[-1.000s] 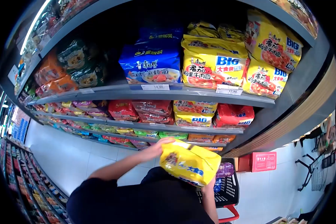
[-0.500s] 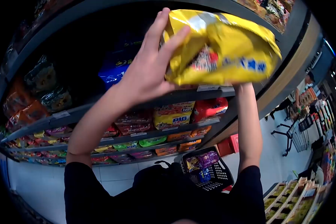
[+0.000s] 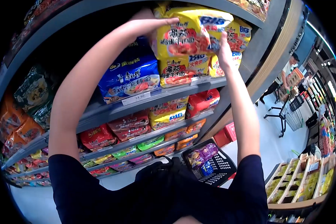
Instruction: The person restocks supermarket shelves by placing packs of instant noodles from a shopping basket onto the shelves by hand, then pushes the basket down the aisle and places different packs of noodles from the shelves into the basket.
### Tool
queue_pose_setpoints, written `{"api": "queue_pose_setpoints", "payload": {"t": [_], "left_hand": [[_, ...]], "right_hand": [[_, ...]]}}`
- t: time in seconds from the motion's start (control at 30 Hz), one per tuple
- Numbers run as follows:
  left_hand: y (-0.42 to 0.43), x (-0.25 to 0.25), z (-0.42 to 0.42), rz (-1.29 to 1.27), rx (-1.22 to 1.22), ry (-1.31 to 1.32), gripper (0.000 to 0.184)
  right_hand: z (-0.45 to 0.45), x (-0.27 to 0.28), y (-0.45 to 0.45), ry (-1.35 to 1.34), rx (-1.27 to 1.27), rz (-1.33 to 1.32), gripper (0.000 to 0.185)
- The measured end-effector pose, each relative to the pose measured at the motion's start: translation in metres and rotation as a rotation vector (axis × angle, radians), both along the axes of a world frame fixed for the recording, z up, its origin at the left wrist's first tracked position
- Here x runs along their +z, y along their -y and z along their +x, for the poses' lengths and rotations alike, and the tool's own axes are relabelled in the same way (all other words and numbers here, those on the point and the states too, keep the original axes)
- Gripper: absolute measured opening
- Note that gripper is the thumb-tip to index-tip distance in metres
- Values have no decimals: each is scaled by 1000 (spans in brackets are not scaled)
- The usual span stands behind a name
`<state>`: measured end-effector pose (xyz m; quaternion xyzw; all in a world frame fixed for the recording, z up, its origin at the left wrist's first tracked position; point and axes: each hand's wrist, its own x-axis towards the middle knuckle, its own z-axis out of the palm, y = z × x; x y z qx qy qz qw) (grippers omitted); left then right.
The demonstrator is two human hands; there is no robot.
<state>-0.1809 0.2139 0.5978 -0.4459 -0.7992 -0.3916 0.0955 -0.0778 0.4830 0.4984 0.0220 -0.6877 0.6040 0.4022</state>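
Between my two hands is a yellow instant noodle multipack (image 3: 194, 41), its printed front facing me, at the upper shelf. My left hand (image 3: 150, 24) grips its left side, the thumb lying across the front and the fingers mostly hidden behind. On the right side, my right hand (image 3: 223, 52) presses against the pack's edge. Directly below it stands a matching yellow noodle pack (image 3: 181, 72) on the shelf; whether the two touch I cannot tell. More yellow packs (image 3: 238, 36) are at the right, and a blue noodle pack (image 3: 130, 80) is at the left.
A price label (image 3: 137, 98) fronts the upper shelf edge. Lower shelves carry red packs (image 3: 128, 125) and other colourful bags. Near my body, a black basket (image 3: 222, 170) on the floor holds purple and blue packs. Farther right are a person (image 3: 287, 71), a shopping cart (image 3: 293, 114) and a slatted display (image 3: 293, 183).
Both hands have turned the yellow noodle pack so its front faces me and moved it left, in above the shelved yellow packs. The view has shifted, and the shelf interior looks brighter.
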Motion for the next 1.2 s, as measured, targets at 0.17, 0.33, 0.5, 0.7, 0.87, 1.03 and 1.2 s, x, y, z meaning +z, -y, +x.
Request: {"api": "queue_pose_setpoints", "payload": {"t": [0.17,0.33,0.5,0.7,0.87,1.03,1.2], "left_hand": [[-9,-10,-38,25,-18,77,77],[-20,-17,-40,140,114,10,71],[-20,-5,9,239,59,21,52],[-9,-26,-42,89,-28,330,81],[23,-53,42,251,-56,-50,48],[18,-188,148,379,-248,-14,26],[-48,-375,208,-469,-575,884,26]], "right_hand": [[-23,26,-1,430,-553,388,87],[-17,7,16,-116,-811,597,47],[-12,3,1,49,-1285,1456,31],[-42,-24,-31,-78,-879,924,23],[130,-125,21,344,-490,476,28],[289,-441,15,852,-492,112,34],[433,-588,75,1414,-311,-241,29]]}}
